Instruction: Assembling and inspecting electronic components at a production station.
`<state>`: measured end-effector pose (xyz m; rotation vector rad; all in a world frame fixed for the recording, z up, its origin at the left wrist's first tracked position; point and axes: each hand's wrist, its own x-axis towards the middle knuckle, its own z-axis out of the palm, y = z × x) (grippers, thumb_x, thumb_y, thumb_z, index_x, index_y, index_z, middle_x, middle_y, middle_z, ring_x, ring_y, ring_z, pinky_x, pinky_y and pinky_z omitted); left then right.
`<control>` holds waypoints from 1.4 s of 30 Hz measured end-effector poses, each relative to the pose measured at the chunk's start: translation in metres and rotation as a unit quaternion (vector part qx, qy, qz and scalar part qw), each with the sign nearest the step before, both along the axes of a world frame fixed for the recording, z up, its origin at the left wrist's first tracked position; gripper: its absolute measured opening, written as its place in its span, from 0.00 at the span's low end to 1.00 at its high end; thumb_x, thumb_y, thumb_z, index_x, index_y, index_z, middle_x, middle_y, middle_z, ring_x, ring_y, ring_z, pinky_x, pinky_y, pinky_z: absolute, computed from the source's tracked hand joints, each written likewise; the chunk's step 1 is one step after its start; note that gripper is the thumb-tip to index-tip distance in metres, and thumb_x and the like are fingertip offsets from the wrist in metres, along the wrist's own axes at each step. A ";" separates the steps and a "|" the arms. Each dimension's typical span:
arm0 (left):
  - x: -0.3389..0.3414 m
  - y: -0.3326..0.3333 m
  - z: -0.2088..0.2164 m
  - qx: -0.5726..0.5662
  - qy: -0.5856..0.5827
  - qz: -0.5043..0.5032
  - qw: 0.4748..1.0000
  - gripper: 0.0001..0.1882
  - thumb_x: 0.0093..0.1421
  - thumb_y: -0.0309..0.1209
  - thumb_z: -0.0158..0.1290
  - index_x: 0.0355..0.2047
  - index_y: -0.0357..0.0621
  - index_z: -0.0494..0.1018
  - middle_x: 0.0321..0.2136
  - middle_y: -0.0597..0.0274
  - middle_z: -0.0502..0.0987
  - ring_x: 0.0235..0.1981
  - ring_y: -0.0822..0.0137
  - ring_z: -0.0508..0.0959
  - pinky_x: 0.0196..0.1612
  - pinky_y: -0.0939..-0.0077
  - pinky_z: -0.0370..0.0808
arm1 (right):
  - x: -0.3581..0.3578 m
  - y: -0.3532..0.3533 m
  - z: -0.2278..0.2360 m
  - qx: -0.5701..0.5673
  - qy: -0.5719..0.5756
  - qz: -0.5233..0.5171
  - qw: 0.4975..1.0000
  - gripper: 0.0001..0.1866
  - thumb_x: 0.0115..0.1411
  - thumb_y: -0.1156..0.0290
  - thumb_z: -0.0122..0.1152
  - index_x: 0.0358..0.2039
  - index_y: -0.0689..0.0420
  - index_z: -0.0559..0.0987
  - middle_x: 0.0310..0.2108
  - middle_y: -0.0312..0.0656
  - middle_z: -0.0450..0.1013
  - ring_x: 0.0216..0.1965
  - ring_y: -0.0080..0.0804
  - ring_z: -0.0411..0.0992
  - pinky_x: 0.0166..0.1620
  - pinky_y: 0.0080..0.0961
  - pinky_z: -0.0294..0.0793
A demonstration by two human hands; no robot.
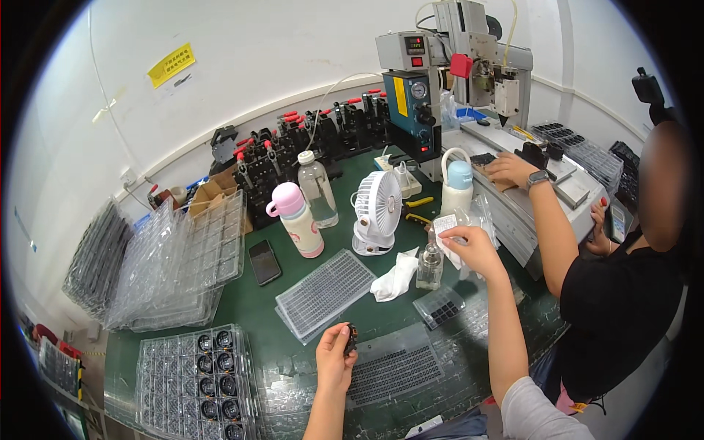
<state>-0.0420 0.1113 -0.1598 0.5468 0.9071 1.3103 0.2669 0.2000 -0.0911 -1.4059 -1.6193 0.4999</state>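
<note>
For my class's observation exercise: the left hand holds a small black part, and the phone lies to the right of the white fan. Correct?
Not quite: the head view shows the phone lying to the left of the white fan. The left hand does hold a small black part.

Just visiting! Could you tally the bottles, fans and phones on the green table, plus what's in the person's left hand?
Large bottles: 3 (pink-lidded bottle, clear bottle, blue-lidded bottle)
Small glass bottle: 1
White fan: 1
Dark phone: 1
Small black part in the left hand: 1
Total: 7
</note>
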 end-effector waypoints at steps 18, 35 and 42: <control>0.004 0.000 0.001 -0.006 0.011 0.004 1.000 0.07 0.61 0.29 0.51 0.38 0.40 0.70 0.27 0.67 0.71 0.17 0.81 0.62 0.16 0.89 0.59 | 0.003 -0.004 -0.001 0.020 -0.097 0.036 0.994 0.11 0.52 0.71 0.61 0.36 0.59 0.81 0.32 0.51 0.75 0.33 0.44 0.74 0.39 0.31 0.71; 0.003 0.000 0.000 -0.004 -0.010 0.004 1.000 0.08 0.63 0.30 0.49 0.39 0.40 0.70 0.26 0.65 0.72 0.16 0.80 0.64 0.16 0.88 0.57 | -0.008 -0.009 0.006 0.017 -0.161 0.019 0.987 0.16 0.49 0.65 0.65 0.38 0.58 0.80 0.36 0.50 0.72 0.39 0.46 0.72 0.44 0.34 0.70; 0.003 0.000 -0.001 -0.002 -0.018 0.014 1.000 0.08 0.63 0.31 0.49 0.39 0.39 0.69 0.26 0.64 0.71 0.16 0.79 0.64 0.16 0.88 0.57 | -0.013 -0.014 0.016 -0.017 -0.160 -0.023 0.987 0.17 0.46 0.65 0.67 0.36 0.58 0.80 0.35 0.49 0.73 0.39 0.44 0.72 0.44 0.33 0.70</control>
